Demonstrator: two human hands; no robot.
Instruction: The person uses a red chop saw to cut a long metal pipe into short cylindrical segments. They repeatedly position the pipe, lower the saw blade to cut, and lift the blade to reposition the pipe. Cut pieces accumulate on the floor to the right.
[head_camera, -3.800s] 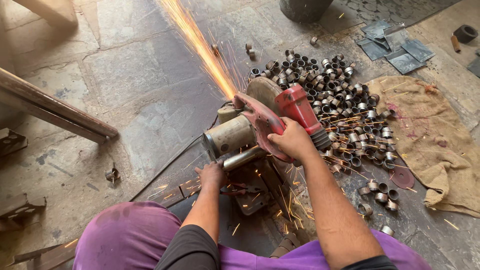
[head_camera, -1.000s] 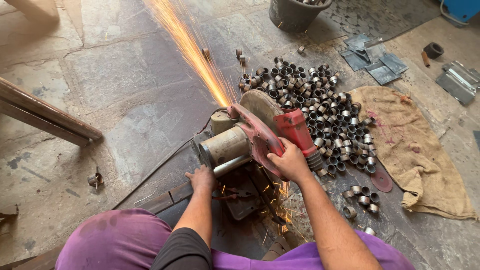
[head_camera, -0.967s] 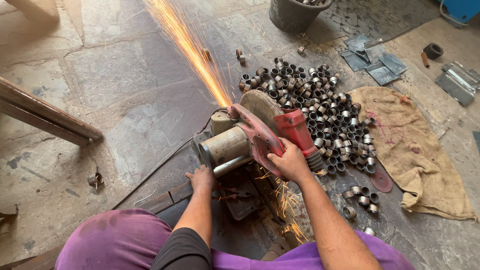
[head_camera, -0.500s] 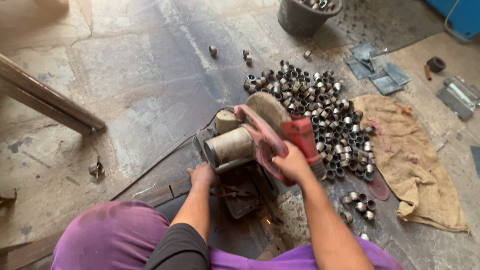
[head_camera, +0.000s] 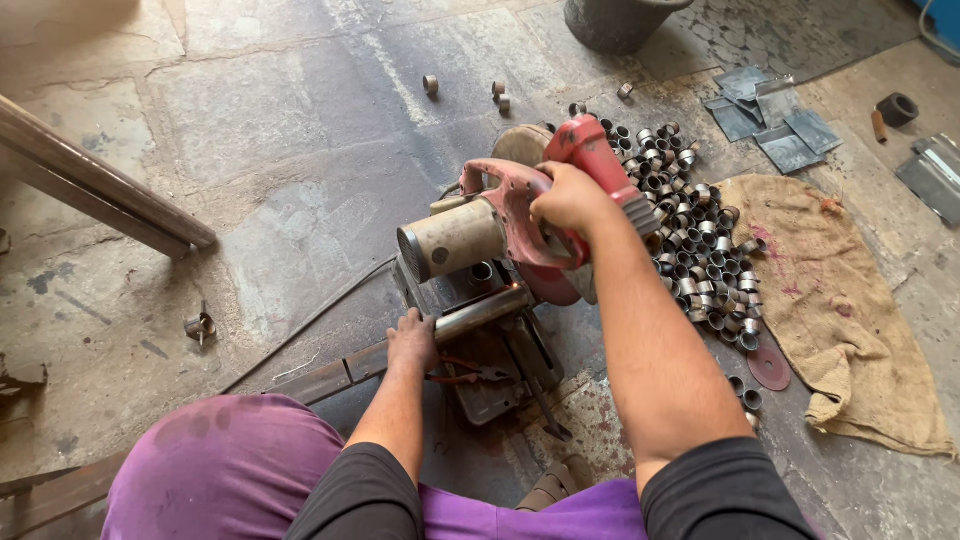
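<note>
Red-bodied chop saw (head_camera: 520, 225) raised over its base, motor housing a dull tan cylinder pointing left. Right hand (head_camera: 568, 198) wrapped fully round the red handle, fingers closed tight, arm stretched forward from a black sleeve. Left hand (head_camera: 412, 340) lower down, palm and fingers curled over a steel pipe (head_camera: 480, 312) lying across the saw's base; cut end of the pipe glowing orange just under the blade. Grip on the pipe firm, thumb side hidden from view.

Beyond the saw and to its right, a heap of short cut pipe rings (head_camera: 690, 240) spread over the stone floor (head_camera: 250, 150), touching the edge of a brown burlap sack (head_camera: 840, 320). A few stray rings lying apart near the top, just beside a dark bucket (head_camera: 615, 20). Worn reddish cutting disc (head_camera: 770, 365) flat on the ground beside the sack. Grey metal plates (head_camera: 770, 115) stacked loosely near the upper right. Long steel bar (head_camera: 95, 190) slanting in from the left edge, well apart from the saw. Red-handled pliers (head_camera: 470, 372) resting on the base just right of the left hand. Purple trousers (head_camera: 220, 465) filling the lower frame, knees either side of the saw.
</note>
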